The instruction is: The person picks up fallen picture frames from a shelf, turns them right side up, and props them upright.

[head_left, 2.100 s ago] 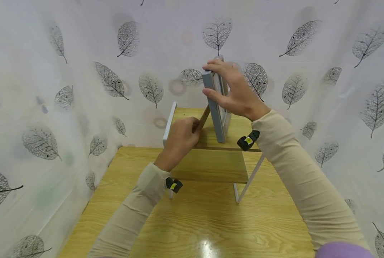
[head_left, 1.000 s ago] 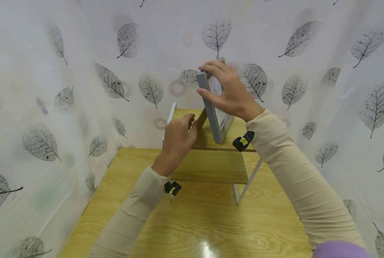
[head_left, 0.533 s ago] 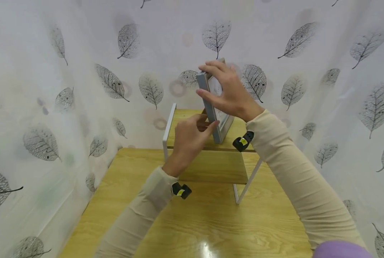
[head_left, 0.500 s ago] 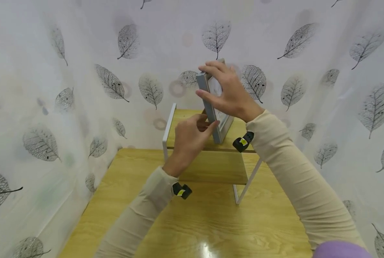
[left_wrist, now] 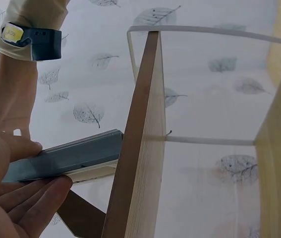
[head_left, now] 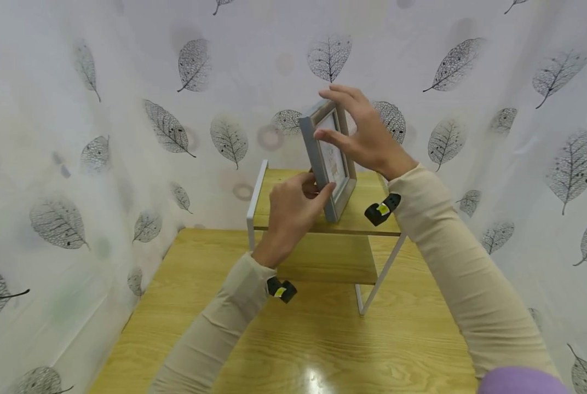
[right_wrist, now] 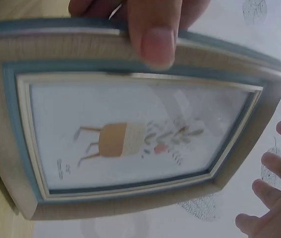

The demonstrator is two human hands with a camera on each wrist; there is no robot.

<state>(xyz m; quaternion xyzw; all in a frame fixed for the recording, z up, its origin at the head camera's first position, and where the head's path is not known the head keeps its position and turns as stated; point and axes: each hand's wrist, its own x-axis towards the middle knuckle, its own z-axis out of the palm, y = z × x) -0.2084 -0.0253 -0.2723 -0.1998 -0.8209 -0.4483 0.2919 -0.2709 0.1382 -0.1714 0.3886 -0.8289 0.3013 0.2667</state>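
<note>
A picture frame [head_left: 327, 158] with a grey-blue edge stands tilted back on the top board of a small two-tier shelf [head_left: 278, 213]. Its print of a potted plant [right_wrist: 120, 139] shows in the right wrist view. My left hand [head_left: 293, 210] pinches the frame's left side, thumb in front, fingers behind. A brown support leg [left_wrist: 83, 218] sticks out behind the frame in the left wrist view. By the frame's upper part, my right hand [head_left: 367, 134] has its fingers spread and extended; whether its thumb touches the frame I cannot tell.
The shelf has white metal side legs [head_left: 384, 273] and a lower board [head_left: 328, 260]. It stands on a wood-grain table [head_left: 318, 334], close to a pale curtain [head_left: 126, 65] printed with leaves.
My left hand moved from the support leg to the frame's left side and grips it. My right hand has loosened from the top edge and shifted slightly right. The frame faces more toward me.
</note>
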